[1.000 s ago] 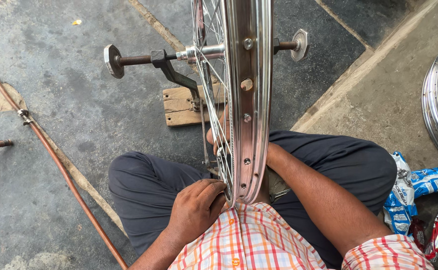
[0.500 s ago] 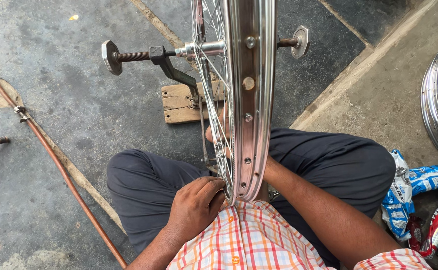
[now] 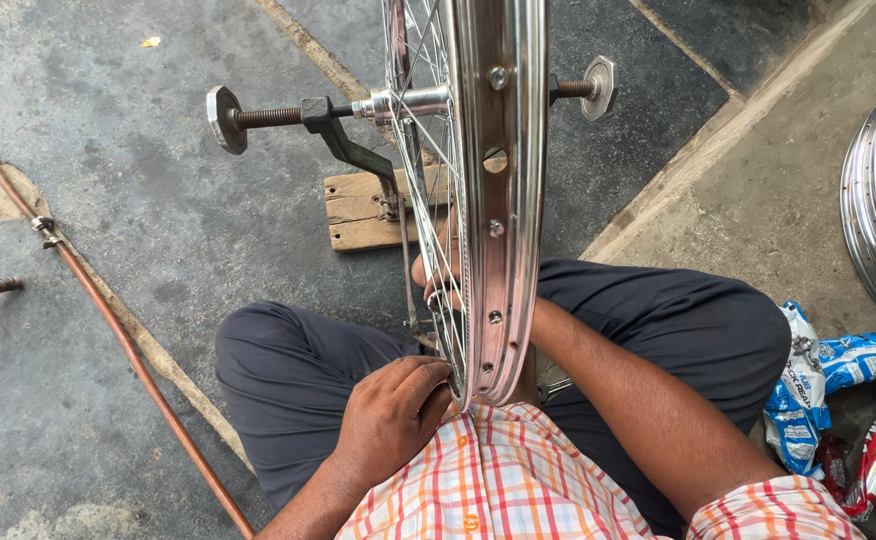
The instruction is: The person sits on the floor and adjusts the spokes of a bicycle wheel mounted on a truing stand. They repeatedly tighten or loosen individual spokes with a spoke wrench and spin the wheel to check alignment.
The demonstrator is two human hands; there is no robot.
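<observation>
The left hand has its fingers curled against the spokes of the shiny steel bicycle wheel rim, barely shifted from a second ago; the right hand's grip is hidden behind that rim, upright on its truing stand on the floor.

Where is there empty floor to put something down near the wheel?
The widest bare patch is the grey stone floor between the copper pipe, the wooden block and the person's knee. Dark floor right of the wheel rim is free too. It is crowded at the lap, where the left hand touches the rim, and by the blue packets and spare rims.
</observation>
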